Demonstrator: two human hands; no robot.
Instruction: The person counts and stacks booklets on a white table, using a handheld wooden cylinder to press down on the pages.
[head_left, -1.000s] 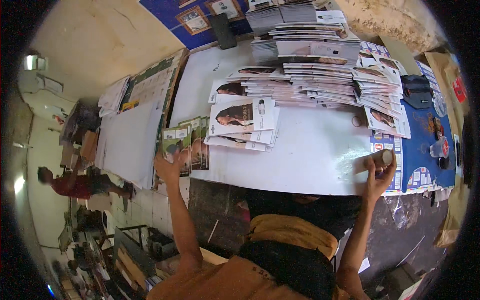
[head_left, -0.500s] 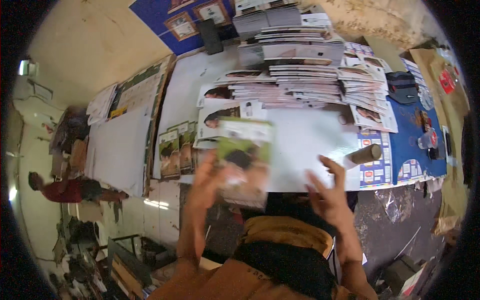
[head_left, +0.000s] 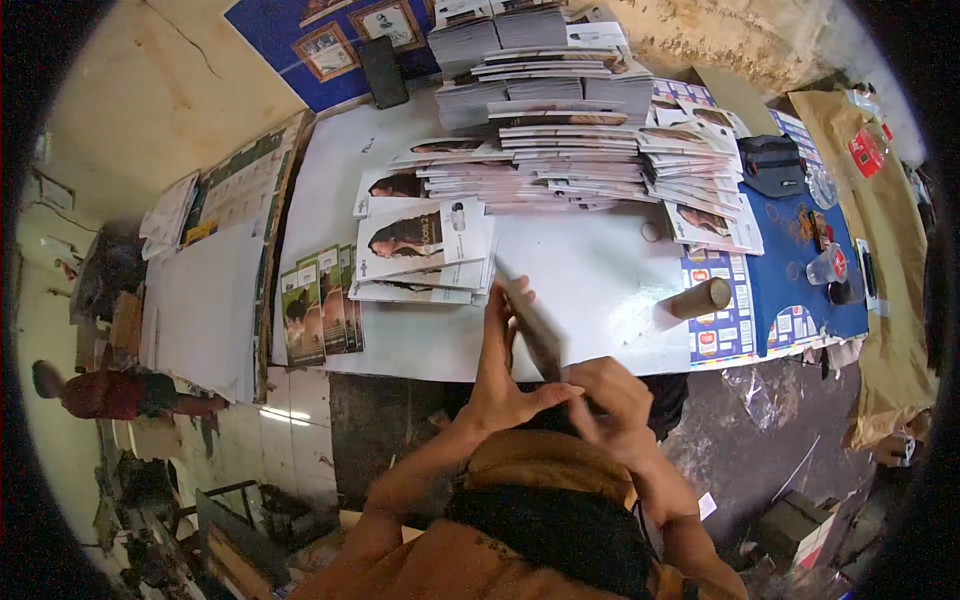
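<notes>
In front of me, above the table's near edge, a small stack of booklets [head_left: 538, 335] stands tilted and nearly edge-on. My left hand [head_left: 495, 385] is closed on its left side, fingers behind it and thumb along the bottom. At the lower right corner my right hand [head_left: 610, 405] pinches the same stack. The covers in my hands are turned out of sight. Beyond my left hand lies a short pile of white booklets [head_left: 425, 240] with a dark-haired figure on the cover. Several slim green booklets [head_left: 315, 315] lie fanned at the table's left.
Tall piles of white booklets [head_left: 570, 150] fill the back of the white table [head_left: 600, 260]. To the right are a short brown cylinder [head_left: 700, 298], a dark pouch [head_left: 772, 165], a plastic cup [head_left: 826, 265] and a bottle [head_left: 870, 148]. Another person [head_left: 110, 393] is far left.
The green-covered booklets in my left hand have turned from face-on to edge-on and shifted right. My right hand, open and apart before, has come in and closed on them. The view has shifted slightly.
</notes>
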